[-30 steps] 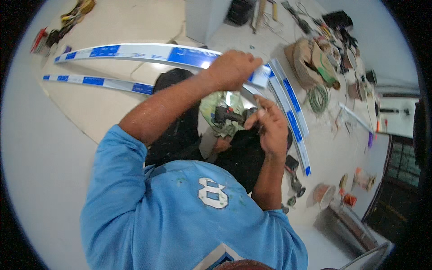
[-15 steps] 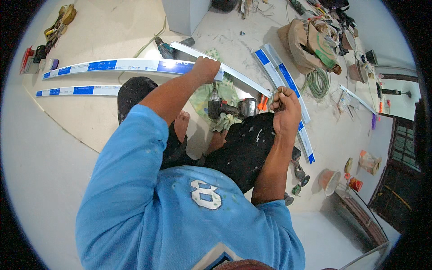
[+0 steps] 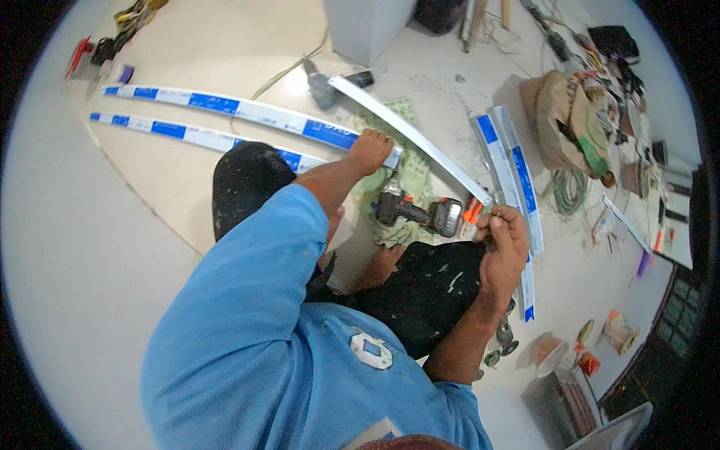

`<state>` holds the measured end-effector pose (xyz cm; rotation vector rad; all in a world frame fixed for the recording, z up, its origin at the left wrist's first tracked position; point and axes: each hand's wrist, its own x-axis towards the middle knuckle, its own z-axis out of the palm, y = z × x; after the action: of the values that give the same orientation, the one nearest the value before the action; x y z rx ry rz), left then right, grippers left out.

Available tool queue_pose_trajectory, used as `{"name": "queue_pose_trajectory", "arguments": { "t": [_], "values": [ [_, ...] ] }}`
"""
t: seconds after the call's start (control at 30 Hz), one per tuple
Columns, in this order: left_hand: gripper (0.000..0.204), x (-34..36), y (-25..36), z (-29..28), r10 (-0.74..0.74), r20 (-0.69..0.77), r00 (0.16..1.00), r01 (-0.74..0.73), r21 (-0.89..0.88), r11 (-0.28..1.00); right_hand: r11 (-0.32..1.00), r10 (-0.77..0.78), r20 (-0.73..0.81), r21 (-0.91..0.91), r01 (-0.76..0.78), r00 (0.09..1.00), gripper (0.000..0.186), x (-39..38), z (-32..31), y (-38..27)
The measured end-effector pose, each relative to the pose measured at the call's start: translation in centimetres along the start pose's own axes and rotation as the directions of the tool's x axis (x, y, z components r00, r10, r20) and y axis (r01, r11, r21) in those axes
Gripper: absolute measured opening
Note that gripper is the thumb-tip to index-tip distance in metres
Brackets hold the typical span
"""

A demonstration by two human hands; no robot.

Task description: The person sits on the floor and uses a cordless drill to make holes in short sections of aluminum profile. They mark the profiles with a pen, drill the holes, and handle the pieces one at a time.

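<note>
My left hand [image 3: 370, 152] is closed around the near end of a long white profile strip [image 3: 274, 116] with blue printed film, which stretches off to the left. My right hand [image 3: 502, 240] is pinched by the end of a shorter white metal strip [image 3: 409, 139]; its fingertips are against or very near that end, and what lies between them is too small to tell. Below the shorter strip, a cordless drill [image 3: 409, 208] rests on a green patterned cloth [image 3: 414, 176]. An orange-handled tool [image 3: 472, 210] lies just left of my right fingers.
A second blue-and-white strip [image 3: 169, 130] runs alongside the long one. More strips [image 3: 495, 154] lie to the right. Another power tool [image 3: 321, 86] sits by a pillar [image 3: 366, 30]. A brown sack [image 3: 559, 120], coiled hose [image 3: 570, 191] and a bucket [image 3: 547, 352] stand farther right.
The whole view has shifted, with the scene now lower and farther right. My left hand, with the long strip's end, is now apart from the shorter strip. My right hand stays at its end.
</note>
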<state>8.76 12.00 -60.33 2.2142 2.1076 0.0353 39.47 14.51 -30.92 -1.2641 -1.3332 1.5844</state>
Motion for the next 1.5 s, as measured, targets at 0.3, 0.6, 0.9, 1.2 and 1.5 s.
{"name": "queue_pose_trajectory", "arguments": {
  "t": [0.3,0.6,0.9,1.2,1.5],
  "values": [
    [0.05,-2.4,0.1,-3.9,0.055,0.143,0.988,-0.046,-0.065,0.997,0.995,0.029,0.064,0.089,-0.035,0.998,0.017,0.9,-0.2,0.4],
    [0.053,-10.0,-3.2,-3.5,-0.294,0.376,0.879,0.154,0.361,0.92,0.978,-0.038,0.197,0.209,-0.005,0.98,0.02,1.2,-0.9,-0.3],
    [0.039,-12.0,-5.6,0.5,-0.112,0.328,0.938,0.083,0.1,0.992,0.602,-0.172,0.385,-0.688,0.406,0.907,0.05,17.9,-5.1,12.6],
    [0.059,-9.2,-7.5,-9.2,-0.033,0.5,0.865,-0.028,0.114,0.993,0.009,0.033,0.48,-0.877,0.48,0.877,0.049,20.8,1.9,22.8],
    [0.062,-9.8,-10.4,-27.2,-0.038,0.337,0.941,0.009,0.086,0.996,0.288,-0.286,0.479,-0.783,0.551,0.83,0.043,18.2,1.1,14.4]
  ]
}}
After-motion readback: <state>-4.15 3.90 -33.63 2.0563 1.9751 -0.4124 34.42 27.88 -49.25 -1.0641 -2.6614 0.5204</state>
